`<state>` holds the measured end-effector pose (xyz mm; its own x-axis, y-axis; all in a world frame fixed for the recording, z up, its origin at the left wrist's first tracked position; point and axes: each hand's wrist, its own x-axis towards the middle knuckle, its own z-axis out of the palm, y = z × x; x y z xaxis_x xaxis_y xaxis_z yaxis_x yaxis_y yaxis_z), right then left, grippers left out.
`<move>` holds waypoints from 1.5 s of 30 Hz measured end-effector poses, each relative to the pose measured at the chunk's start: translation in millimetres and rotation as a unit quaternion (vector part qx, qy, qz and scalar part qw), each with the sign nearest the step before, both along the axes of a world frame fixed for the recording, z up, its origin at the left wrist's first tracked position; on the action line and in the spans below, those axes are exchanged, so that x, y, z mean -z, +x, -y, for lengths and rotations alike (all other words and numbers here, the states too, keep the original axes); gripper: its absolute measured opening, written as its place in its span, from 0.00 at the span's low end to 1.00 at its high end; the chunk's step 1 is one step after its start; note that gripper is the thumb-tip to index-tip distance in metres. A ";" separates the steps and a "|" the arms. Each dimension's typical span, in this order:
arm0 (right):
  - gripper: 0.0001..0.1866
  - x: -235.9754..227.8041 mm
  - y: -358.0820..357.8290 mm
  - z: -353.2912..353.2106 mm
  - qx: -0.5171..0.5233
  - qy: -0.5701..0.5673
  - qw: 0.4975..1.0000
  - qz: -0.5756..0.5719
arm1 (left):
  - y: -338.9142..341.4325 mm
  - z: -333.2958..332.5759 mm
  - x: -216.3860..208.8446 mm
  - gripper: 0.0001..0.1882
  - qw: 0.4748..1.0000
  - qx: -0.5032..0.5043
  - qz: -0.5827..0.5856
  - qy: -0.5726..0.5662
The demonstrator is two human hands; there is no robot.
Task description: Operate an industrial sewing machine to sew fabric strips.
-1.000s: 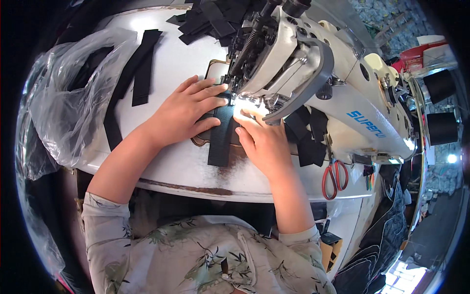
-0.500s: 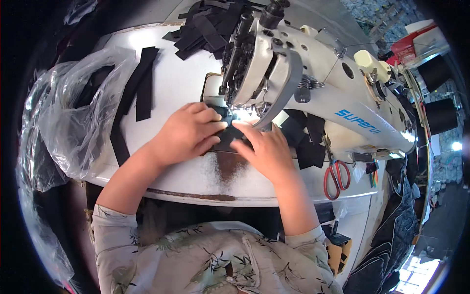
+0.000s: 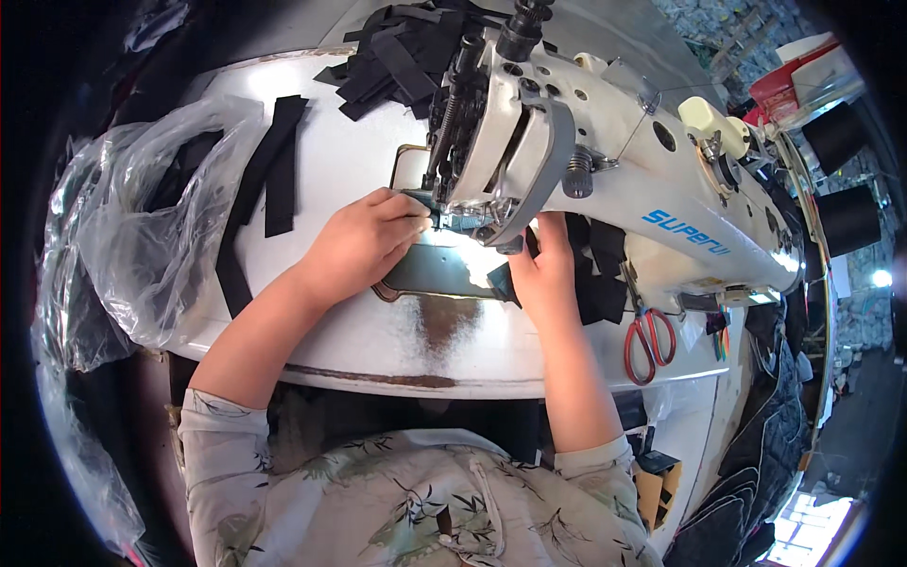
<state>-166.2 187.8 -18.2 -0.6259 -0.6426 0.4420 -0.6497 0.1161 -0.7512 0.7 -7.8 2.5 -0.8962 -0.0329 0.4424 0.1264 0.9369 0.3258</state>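
The sewing machine (image 3: 529, 123) has a white body, and its lit needle area lies between my hands. My left hand (image 3: 359, 246) is closed in a pinch just left of the presser foot, on the edge of a small black fabric piece (image 3: 424, 199) that runs under the foot. My right hand (image 3: 546, 279) is to the right of the needle, with its fingertips partly behind the machine head. Black fabric shows between its thumb and fingers, and a dark fabric corner (image 3: 504, 282) sticks out beside its palm. The metal plate (image 3: 430, 271) in front of the needle is uncovered.
Black strips (image 3: 392, 61) are heaped at the back, and more black pieces (image 3: 602, 283) lie right of my right hand. Two long strips (image 3: 281, 175) and a clear plastic bag (image 3: 142, 227) are at the left. Red-handled scissors (image 3: 649, 345) rest near the front right edge.
My right hand has moved right, away from the needle toward the black pieces. The dark fabric that covered the plate has gone from there. My left hand has stayed near the presser foot.
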 end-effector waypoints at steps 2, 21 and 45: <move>0.22 2.1 -6.1 0.0 0.001 0.010 1.000 -0.005 | -5.2 2.9 1.4 0.12 1.000 -0.012 0.001 0.019; 0.21 1.7 -2.3 -4.2 0.033 0.011 0.999 -0.030 | -38.4 27.1 -5.5 0.19 0.967 -0.151 0.149 0.139; 0.16 -7.7 -1.6 -58.3 -0.022 0.033 0.989 -0.145 | -23.0 27.8 -8.3 0.12 0.915 -0.177 0.155 0.329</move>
